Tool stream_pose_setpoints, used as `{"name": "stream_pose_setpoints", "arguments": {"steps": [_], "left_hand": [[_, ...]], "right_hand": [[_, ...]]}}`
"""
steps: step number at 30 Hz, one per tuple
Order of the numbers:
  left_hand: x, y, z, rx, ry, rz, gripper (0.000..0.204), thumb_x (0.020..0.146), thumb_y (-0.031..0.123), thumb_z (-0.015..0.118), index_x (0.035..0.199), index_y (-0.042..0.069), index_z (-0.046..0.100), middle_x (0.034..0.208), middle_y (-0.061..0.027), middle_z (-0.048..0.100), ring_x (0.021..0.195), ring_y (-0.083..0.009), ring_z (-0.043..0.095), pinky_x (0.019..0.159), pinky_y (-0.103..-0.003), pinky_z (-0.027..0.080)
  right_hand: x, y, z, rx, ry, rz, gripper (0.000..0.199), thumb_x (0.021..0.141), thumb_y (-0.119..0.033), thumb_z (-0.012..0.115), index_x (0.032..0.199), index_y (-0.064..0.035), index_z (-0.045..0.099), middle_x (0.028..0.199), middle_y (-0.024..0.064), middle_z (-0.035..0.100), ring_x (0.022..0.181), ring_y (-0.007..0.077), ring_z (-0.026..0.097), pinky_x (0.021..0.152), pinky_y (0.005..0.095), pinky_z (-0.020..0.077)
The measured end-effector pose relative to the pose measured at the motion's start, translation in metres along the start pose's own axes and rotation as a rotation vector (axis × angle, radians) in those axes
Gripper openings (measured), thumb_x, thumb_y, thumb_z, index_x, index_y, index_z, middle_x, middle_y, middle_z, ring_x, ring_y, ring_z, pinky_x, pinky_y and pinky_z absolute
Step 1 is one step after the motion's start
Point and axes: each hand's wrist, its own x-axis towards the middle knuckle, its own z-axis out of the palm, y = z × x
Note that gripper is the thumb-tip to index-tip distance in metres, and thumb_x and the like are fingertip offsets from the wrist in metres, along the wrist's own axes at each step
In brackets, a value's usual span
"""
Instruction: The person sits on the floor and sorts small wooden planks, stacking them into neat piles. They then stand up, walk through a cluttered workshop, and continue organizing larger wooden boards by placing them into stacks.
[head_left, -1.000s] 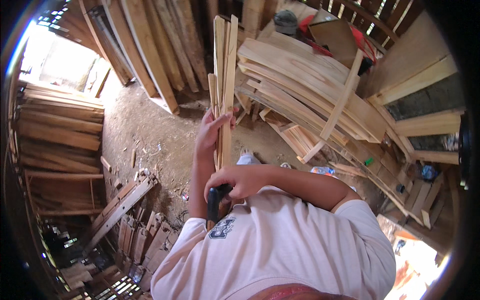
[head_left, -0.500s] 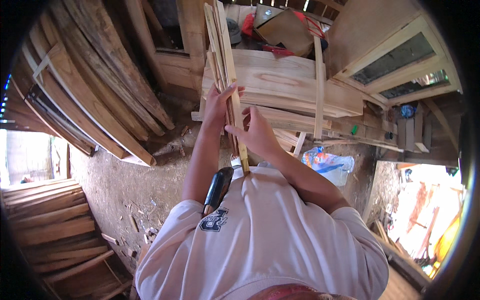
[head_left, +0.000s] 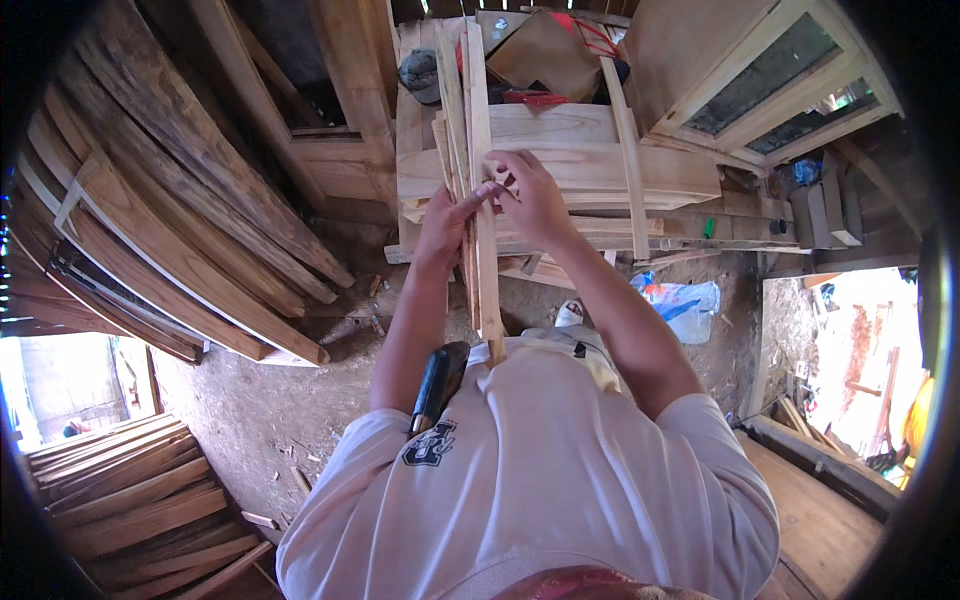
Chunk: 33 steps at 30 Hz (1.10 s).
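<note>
Close to the body, a dark tool (head_left: 438,385) sits tucked under the left arm and may drop out if that arm lifts. Above it, the left hand (head_left: 445,228) is clamped on the upright slats (head_left: 478,150), while the right hand (head_left: 532,198) pinches them from beside. Beyond the hands lies a stack of planks (head_left: 560,165); the long slats could fan apart and slip if the grip loosens.

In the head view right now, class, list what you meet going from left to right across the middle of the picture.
Leaning planks → left hand → bundle of thin wooden slats → right hand → curved wooden strip → window frame with glass.
</note>
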Motion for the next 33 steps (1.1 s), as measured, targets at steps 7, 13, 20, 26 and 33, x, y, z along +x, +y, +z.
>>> {"name": "stream_pose_setpoints", "arguments": {"steps": [7, 13, 20, 26, 33], "left_hand": [[-0.009, 0.0, 0.009, 0.075, 0.078, -0.018, 0.035, 0.091, 0.02, 0.07, 0.117, 0.0, 0.056, 0.094, -0.0067, 0.066, 0.078, -0.0152, 0.065, 0.069, -0.029, 0.054], [-0.002, -0.008, -0.002, 0.061, 0.205, -0.036, 0.036, 0.09, 0.017, 0.072, 0.116, 0.001, 0.054, 0.093, -0.0076, 0.065, 0.077, -0.0191, 0.07, 0.063, -0.031, 0.056], [0.003, 0.001, 0.013, 0.024, 0.314, 0.037, 0.034, 0.087, 0.015, 0.073, 0.112, 0.0, 0.055, 0.091, -0.008, 0.065, 0.076, -0.0202, 0.07, 0.062, -0.033, 0.055], [0.023, 0.004, 0.028, 0.069, 0.345, 0.101, 0.028, 0.087, 0.015, 0.073, 0.106, 0.0, 0.058, 0.086, -0.0085, 0.066, 0.076, -0.0198, 0.07, 0.062, -0.032, 0.055], [0.039, 0.0, 0.045, 0.08, 0.374, 0.017, 0.03, 0.09, 0.022, 0.071, 0.107, 0.002, 0.057, 0.088, -0.0074, 0.063, 0.076, -0.0196, 0.068, 0.064, -0.032, 0.057]], "right_hand": [[0.005, 0.019, -0.009, -0.116, 0.006, -0.147, 0.014, 0.083, 0.0, 0.066, 0.097, -0.0015, 0.065, 0.087, 0.0128, 0.063, 0.078, 0.028, 0.066, 0.065, 0.0357, 0.0538], [-0.034, 0.05, -0.056, -0.162, 0.011, 0.012, 0.018, 0.085, -0.007, 0.066, 0.103, -0.0024, 0.067, 0.091, 0.0166, 0.065, 0.078, 0.0347, 0.065, 0.067, 0.0419, 0.0513], [-0.132, 0.134, -0.065, -0.23, -0.573, 0.045, 0.035, 0.092, -0.022, 0.062, 0.116, 0.0028, 0.06, 0.097, 0.0202, 0.068, 0.083, 0.035, 0.068, 0.074, 0.0381, 0.0521], [-0.048, 0.028, -0.043, 0.339, -0.515, 0.458, 0.038, 0.089, -0.033, 0.071, 0.104, -0.0007, 0.057, 0.086, 0.0094, 0.064, 0.079, 0.0153, 0.061, 0.071, 0.0308, 0.0497], [-0.036, 0.027, -0.043, 0.234, -0.363, 0.335, 0.04, 0.085, -0.033, 0.07, 0.096, 0.0027, 0.055, 0.083, 0.0177, 0.062, 0.077, 0.028, 0.061, 0.074, 0.0402, 0.0474]]}}
